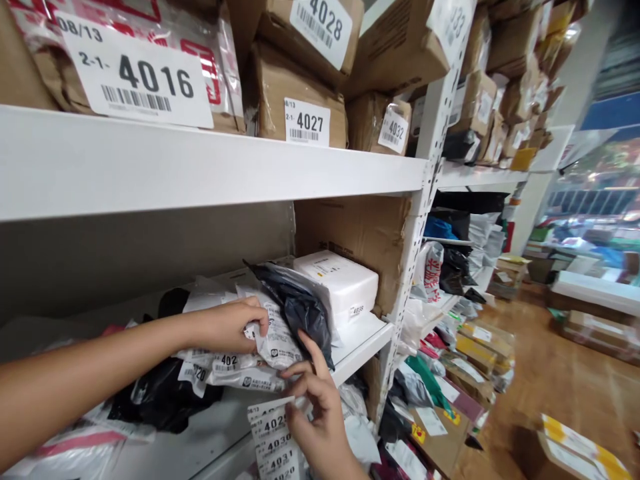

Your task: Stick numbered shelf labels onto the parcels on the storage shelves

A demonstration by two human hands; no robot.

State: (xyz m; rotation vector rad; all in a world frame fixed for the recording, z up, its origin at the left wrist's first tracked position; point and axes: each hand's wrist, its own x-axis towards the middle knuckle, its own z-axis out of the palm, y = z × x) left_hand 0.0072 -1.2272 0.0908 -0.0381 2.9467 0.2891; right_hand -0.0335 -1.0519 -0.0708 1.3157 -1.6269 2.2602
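My left hand (237,327) reaches in from the left with its fingers curled on the edge of a white printed mailing bag (280,333). Between the thumb and fingers of my right hand (320,400) hangs a strip of number labels (275,443), printed 4030, 4031 and others. The raised fingers of that hand are close to the white bag and a black mailing bag (305,307); whether they touch is unclear. Behind these bags stands a white box (345,283) labelled 4038. A black parcel (160,397) lies under my left forearm, beside a label ending in 20.
Above my hands runs a white shelf beam (210,167), carrying cardboard boxes (300,100) with number labels. A perforated upright post (407,260) stands to the right. Past it are more packed shelves, parcels on the wooden floor (540,360) and a yellow-taped box (570,453).
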